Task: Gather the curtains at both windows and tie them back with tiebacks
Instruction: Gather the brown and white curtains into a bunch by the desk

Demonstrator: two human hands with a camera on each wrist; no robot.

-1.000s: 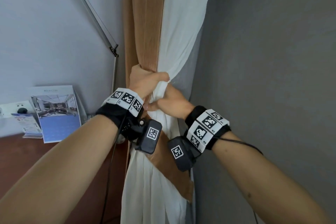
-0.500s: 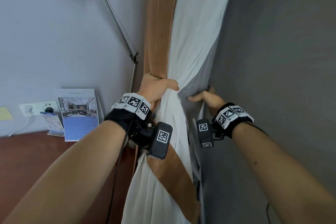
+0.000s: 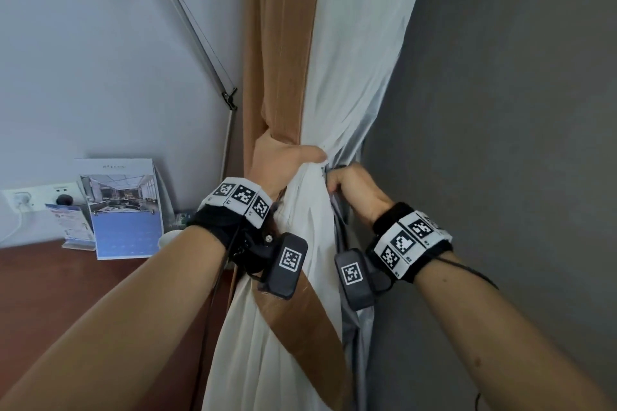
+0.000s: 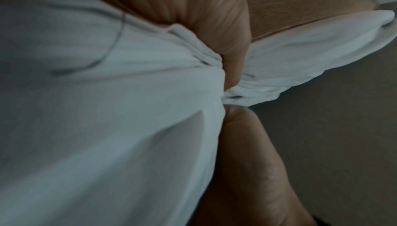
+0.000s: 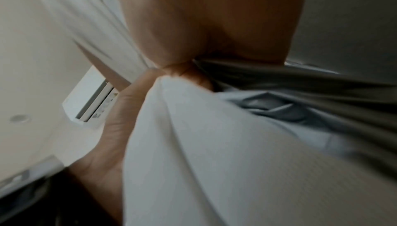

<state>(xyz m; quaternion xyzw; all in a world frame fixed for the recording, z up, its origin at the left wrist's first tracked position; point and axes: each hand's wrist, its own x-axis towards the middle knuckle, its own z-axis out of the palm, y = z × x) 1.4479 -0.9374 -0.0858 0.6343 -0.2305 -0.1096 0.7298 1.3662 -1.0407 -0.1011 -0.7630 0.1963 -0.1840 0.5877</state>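
Observation:
A gathered curtain hangs in the corner: a tan panel (image 3: 283, 43), a white panel (image 3: 350, 60) and a grey lining (image 3: 355, 327) at its right edge. My left hand (image 3: 283, 167) grips the bundle at its narrowest point, fingers curled round the white cloth (image 4: 107, 110) beside the tan cloth (image 4: 300, 8). My right hand (image 3: 350, 183) is just right of it and holds the grey lining (image 5: 300, 85) against the white cloth (image 5: 236, 161). A tan band (image 3: 300, 310) crosses the white panel diagonally below both wrists; its ends are hidden.
A brown desk (image 3: 50, 294) stands at the left with a standing brochure (image 3: 123, 210) and a wall socket (image 3: 33, 200) behind it. A metal lamp arm (image 3: 200, 43) slants down to the curtain's left edge. A grey wall (image 3: 500, 143) fills the right side.
My right hand left the bundle, reached right to the grey lining, and now grips it and has drawn it back beside the left hand. The left hand has kept its grip.

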